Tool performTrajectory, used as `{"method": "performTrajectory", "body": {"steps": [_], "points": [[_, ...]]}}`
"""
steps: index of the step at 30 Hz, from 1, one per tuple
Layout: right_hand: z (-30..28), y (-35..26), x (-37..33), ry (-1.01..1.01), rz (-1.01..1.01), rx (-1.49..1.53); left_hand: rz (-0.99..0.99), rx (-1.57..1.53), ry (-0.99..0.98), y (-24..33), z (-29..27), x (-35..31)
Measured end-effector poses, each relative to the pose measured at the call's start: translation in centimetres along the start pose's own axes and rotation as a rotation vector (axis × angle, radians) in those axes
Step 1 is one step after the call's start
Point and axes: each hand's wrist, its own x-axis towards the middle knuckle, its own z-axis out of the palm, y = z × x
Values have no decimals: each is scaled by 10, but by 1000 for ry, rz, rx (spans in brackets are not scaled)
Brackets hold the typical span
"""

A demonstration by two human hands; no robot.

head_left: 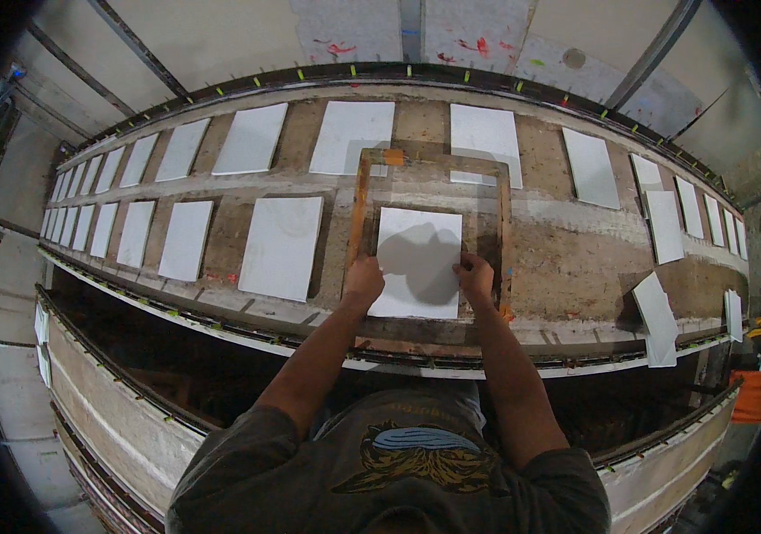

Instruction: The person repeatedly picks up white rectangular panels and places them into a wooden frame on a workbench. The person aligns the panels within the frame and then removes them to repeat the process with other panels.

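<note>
A white rectangular panel (419,233) lies in front of me on the long brown table, inside a thin wooden frame (504,231). My left hand (364,280) is closed at the panel's left edge, close to the left strip of the frame. On the opposite edge, my right hand (475,276) pinches the panel between thumb and fingers. Strips of brown tabletop show between panel and frame on both sides. The shadow of my head and arms falls over the panel's surface.
Several similar white panels, like the one at left (281,249), lie in two rows along the table (558,236). At right, some overlap, and one panel (656,319) overhangs the near edge. A lower, similar table edge (122,392) runs nearer to me. An orange object (754,396) stands far right.
</note>
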Motion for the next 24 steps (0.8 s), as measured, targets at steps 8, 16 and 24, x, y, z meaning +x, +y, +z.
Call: {"method": "performTrajectory", "body": {"steps": [8, 16, 24], "points": [[-9, -55, -11, -30, -184, -314, 276, 209, 104, 37, -3, -11], [34, -38, 0, 46, -439, -523, 358, 277, 166, 41, 34, 11], [27, -53, 3, -106, -310, -577, 282, 299, 40, 42, 33, 13]]}}
